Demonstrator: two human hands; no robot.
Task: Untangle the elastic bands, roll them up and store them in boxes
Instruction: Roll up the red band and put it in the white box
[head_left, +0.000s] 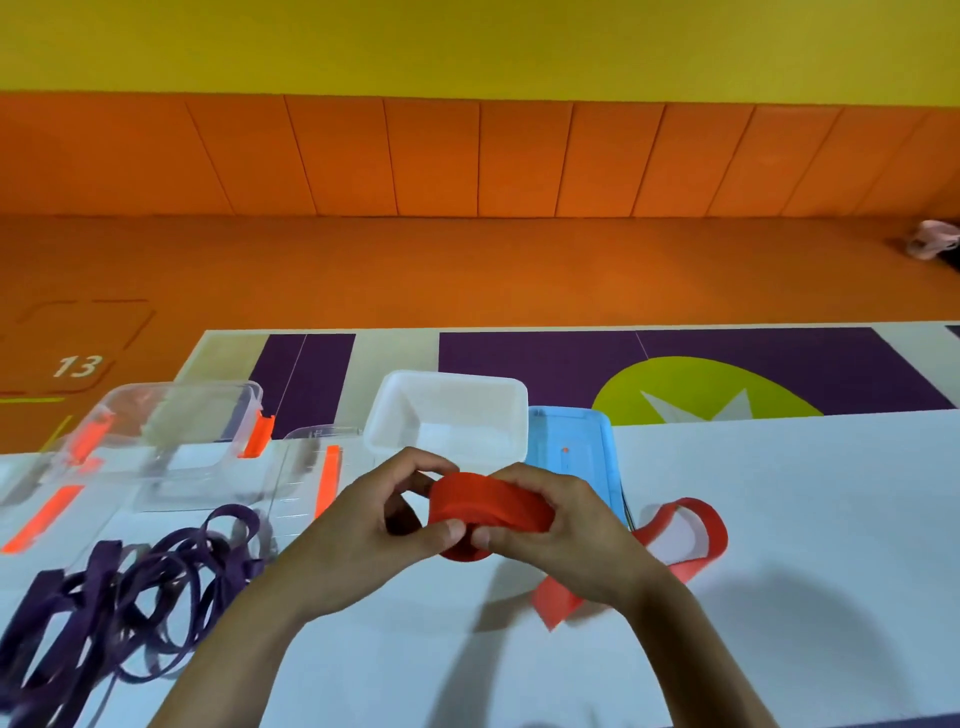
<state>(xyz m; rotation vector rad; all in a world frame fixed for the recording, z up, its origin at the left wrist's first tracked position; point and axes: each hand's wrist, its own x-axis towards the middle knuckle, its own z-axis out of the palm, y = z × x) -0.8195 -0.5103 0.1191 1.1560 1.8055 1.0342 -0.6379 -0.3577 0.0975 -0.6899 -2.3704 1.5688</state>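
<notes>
Both hands meet over the near middle of the pale table top (805, 545). The left hand (358, 530) and the right hand (563, 530) each grasp one side of a wide red elastic band (491, 506), wound into a thick flat roll. The left hand's thumb and curled fingers pinch the roll's left edge. The right hand's fingers wrap over its right side, and the two thumbs nearly touch beneath it. The roll appears lifted a little off the table, in front of the boxes and not inside one. The band's unrolled tail runs out to the right from under the right hand, stands in a loose loop and doubles back. Its cut end lies flat on the table near the right wrist.

Just behind the roll stands a white rectangular plastic box (447, 384), open at the top. A light-blue plastic lid (576, 441) lies just beside its right wall. To the left of the white box lies a clear flat lid (306, 457) with an orange strip. Further left is a clear rectangular plastic box (171, 410) with orange latches.

On the table's near left, well apart from the roll, sprawls a tangle of narrow purple elastic bands (130, 587).

Beyond the table are an orange floor marked "13" and a purple mat.
</notes>
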